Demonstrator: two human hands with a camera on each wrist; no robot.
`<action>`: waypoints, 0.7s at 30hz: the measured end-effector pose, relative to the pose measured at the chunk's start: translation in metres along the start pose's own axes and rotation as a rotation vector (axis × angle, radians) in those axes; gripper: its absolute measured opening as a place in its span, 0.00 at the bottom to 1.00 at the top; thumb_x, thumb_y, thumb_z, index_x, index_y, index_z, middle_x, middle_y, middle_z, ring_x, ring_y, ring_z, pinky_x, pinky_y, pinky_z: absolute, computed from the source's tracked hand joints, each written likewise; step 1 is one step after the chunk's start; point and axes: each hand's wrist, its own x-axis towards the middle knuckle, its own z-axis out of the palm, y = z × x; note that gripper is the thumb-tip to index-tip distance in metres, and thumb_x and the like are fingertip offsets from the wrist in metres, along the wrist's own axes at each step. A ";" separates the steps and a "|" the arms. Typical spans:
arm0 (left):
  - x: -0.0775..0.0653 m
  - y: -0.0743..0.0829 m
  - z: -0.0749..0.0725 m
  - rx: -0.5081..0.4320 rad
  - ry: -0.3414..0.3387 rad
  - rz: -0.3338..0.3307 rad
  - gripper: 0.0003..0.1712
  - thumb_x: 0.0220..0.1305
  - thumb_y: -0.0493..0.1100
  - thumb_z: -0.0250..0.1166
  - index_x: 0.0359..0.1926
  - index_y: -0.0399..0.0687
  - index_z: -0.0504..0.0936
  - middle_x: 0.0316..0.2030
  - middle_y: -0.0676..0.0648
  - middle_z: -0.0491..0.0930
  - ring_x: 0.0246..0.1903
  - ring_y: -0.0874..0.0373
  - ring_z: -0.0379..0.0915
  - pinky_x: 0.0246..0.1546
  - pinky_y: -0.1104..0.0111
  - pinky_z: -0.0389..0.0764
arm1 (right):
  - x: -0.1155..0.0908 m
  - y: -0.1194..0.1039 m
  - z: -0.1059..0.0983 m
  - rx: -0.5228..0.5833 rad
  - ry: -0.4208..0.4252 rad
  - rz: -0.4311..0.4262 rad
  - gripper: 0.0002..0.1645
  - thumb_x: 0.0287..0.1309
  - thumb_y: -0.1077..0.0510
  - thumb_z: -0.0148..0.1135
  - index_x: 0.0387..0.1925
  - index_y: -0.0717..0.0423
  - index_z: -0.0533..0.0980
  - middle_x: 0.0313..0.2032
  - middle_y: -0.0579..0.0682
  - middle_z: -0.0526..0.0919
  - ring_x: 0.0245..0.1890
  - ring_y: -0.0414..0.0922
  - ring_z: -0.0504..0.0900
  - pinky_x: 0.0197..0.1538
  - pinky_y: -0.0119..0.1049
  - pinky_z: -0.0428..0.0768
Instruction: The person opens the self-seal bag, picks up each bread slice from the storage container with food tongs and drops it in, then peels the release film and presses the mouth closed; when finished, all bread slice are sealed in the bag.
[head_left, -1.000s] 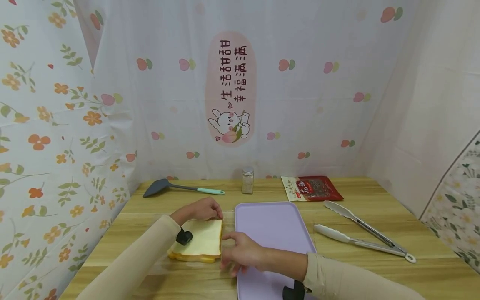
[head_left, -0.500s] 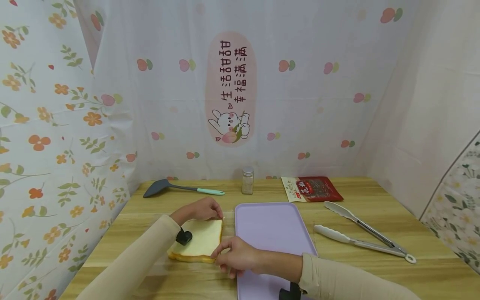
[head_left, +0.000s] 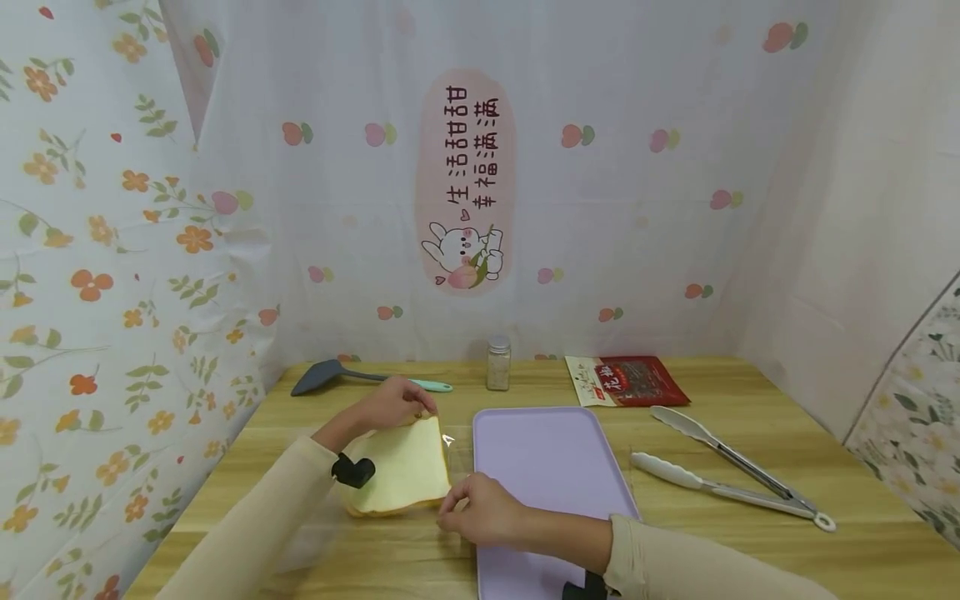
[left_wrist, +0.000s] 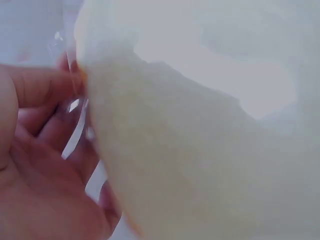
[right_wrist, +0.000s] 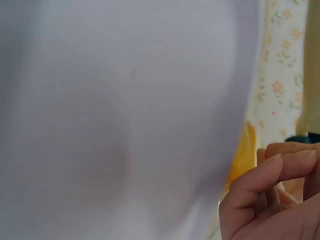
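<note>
A pale bread slice (head_left: 405,467) with an orange-brown crust lies tilted left of the purple tray, its far edge raised. Clear plastic film (left_wrist: 75,105) shows glints along its edge. My left hand (head_left: 393,404) reaches across and pinches the far edge, film between thumb and fingers. At the near right corner, my right hand (head_left: 483,510) pinches with thumb and forefinger, the other fingers curled. The right wrist view has this hand (right_wrist: 275,192) close beside the orange crust (right_wrist: 243,155).
The purple tray (head_left: 536,450) lies under the right forearm. Behind stand a spatula (head_left: 322,375), a glass shaker (head_left: 498,364) and a red spice packet (head_left: 637,381). Spread tongs (head_left: 731,475) lie on the right of the wooden table (head_left: 405,567).
My right hand has come to the bread's near right corner and closed its fingers there. My left hand has moved slightly up and left, lifting the far edge of the bread.
</note>
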 end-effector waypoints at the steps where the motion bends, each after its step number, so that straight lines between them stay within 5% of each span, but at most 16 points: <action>1: -0.004 0.003 -0.001 -0.033 0.032 0.002 0.12 0.68 0.28 0.54 0.40 0.33 0.86 0.40 0.41 0.85 0.41 0.53 0.80 0.40 0.65 0.79 | -0.002 -0.001 -0.004 -0.013 -0.019 -0.010 0.05 0.59 0.64 0.64 0.28 0.58 0.83 0.07 0.40 0.67 0.06 0.32 0.59 0.13 0.25 0.60; 6: -0.021 0.017 -0.001 -0.155 0.198 -0.001 0.11 0.72 0.31 0.55 0.44 0.31 0.84 0.44 0.38 0.84 0.44 0.50 0.79 0.45 0.63 0.78 | -0.014 -0.001 -0.023 -0.050 -0.030 -0.052 0.05 0.65 0.60 0.62 0.34 0.57 0.80 0.13 0.49 0.79 0.07 0.36 0.70 0.12 0.26 0.66; 11: -0.036 0.026 0.003 -0.229 0.363 -0.004 0.11 0.72 0.32 0.57 0.46 0.32 0.85 0.45 0.37 0.84 0.39 0.54 0.79 0.46 0.66 0.78 | -0.021 0.004 -0.043 -0.143 0.022 -0.198 0.06 0.69 0.58 0.60 0.34 0.55 0.76 0.32 0.55 0.86 0.17 0.46 0.82 0.17 0.28 0.74; 16: -0.048 0.038 0.005 -0.327 0.523 0.012 0.11 0.70 0.30 0.58 0.47 0.26 0.83 0.43 0.42 0.86 0.38 0.52 0.81 0.48 0.67 0.79 | -0.023 0.000 -0.066 -0.241 0.119 -0.336 0.04 0.68 0.57 0.62 0.35 0.52 0.78 0.39 0.50 0.84 0.26 0.49 0.84 0.25 0.32 0.79; 21: -0.049 0.056 0.012 -0.417 0.647 0.138 0.09 0.68 0.27 0.59 0.44 0.21 0.80 0.39 0.55 0.86 0.39 0.62 0.81 0.45 0.72 0.80 | -0.033 -0.022 -0.101 -0.467 0.215 -0.426 0.03 0.67 0.55 0.64 0.38 0.49 0.81 0.38 0.41 0.86 0.36 0.41 0.83 0.34 0.33 0.80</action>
